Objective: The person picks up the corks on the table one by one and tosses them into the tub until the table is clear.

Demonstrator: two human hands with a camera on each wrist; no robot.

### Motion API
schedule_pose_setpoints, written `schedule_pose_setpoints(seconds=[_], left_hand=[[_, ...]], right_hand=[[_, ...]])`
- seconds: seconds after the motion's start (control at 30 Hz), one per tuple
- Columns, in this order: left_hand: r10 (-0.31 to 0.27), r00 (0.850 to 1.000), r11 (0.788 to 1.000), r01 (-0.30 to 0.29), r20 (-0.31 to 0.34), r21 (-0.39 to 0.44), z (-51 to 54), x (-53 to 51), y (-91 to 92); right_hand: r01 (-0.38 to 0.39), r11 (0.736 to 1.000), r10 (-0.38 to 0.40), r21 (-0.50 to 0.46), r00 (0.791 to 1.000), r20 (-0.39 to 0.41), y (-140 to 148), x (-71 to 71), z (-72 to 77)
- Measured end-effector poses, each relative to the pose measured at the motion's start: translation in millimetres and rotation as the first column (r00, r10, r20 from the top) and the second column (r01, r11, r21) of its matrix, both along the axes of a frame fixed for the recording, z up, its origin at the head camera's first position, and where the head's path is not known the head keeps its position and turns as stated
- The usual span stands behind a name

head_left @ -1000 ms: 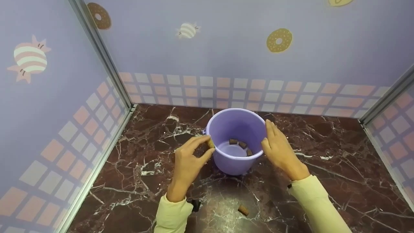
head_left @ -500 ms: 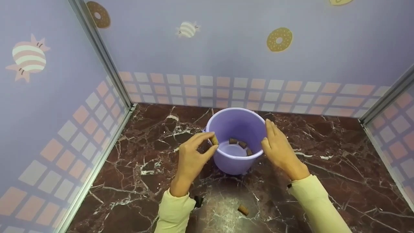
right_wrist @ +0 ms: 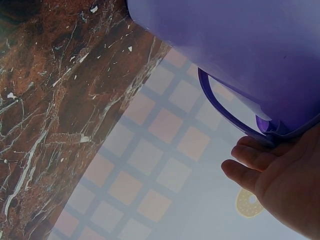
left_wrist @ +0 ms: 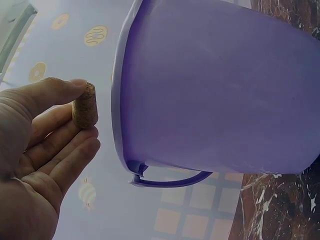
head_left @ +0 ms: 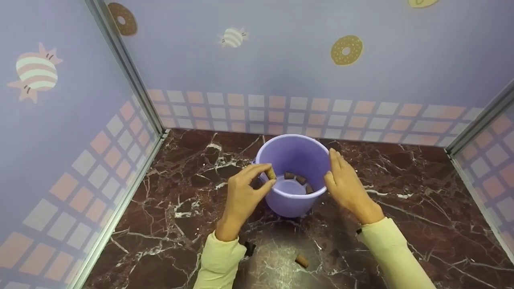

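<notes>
Thumb and fingers of my left hand [head_left: 245,196] pinch a wine cork [head_left: 271,173] over the near-left rim of a purple bucket [head_left: 289,206]. In the left wrist view, the cork [left_wrist: 85,106] is between thumb and fingertips, above the rim and apart from it. My right hand [head_left: 348,185] rests against the bucket's right side at the rim, fingers fairly straight. In the right wrist view, its fingers [right_wrist: 245,170] lie by the dark purple handle [right_wrist: 220,107]. Three brown corks [head_left: 300,180] lie on the bucket's bottom.
Another cork [head_left: 302,261] lies on the dark red marbled tabletop [head_left: 180,237], in front of the bucket. Purple panels [head_left: 281,64] with printed sweets and checks stand at the back and both sides, joined by metal strips [head_left: 132,76].
My left hand has moved a little to the right, bringing the pinched cork from outside the bucket's left rim to over its opening. My right hand and the bucket have stayed put.
</notes>
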State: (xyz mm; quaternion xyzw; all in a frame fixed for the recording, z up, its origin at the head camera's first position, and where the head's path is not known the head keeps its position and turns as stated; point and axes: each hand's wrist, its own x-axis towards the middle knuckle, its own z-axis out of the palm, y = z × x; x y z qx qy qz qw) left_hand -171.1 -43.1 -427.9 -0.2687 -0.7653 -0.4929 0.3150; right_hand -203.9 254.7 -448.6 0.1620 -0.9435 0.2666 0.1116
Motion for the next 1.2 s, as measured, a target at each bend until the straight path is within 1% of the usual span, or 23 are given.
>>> schedule_pose_setpoints(seconds=[0.3, 0.5, 0.83, 1.03, 1.2], left_hand=[[-0.027, 0.999, 1.0, 0.027, 0.022, 0.001, -1.5, -3.5, 3.9], [-0.02, 1.0, 1.0, 0.02, 0.023, -0.019, -3.6, -7.1, 5.9], [-0.026, 0.999, 0.999, 0.028, 0.032, -0.033, -4.8, -11.0, 9.8], [-0.017, 0.999, 0.999, 0.019, 0.041, -0.044, -5.1, -12.3, 11.0], [-0.011, 0.999, 0.999, 0.012, 0.036, -0.053, -5.4, -14.4, 11.8]], right_hand=[[-0.003, 1.0, 0.003, -0.009, 1.0, -0.001, -0.4, -0.4, -1.2], [-0.006, 1.0, 0.006, -0.011, 1.0, -0.013, -0.3, -0.5, -0.6], [-0.009, 1.0, 0.009, -0.009, 0.999, -0.032, -0.6, -1.3, -1.9], [-0.008, 1.0, 0.008, -0.009, 1.0, -0.024, -0.3, -1.5, -2.0], [-0.008, 1.0, 0.008, -0.011, 1.0, -0.023, 0.0, -1.0, -1.2]])
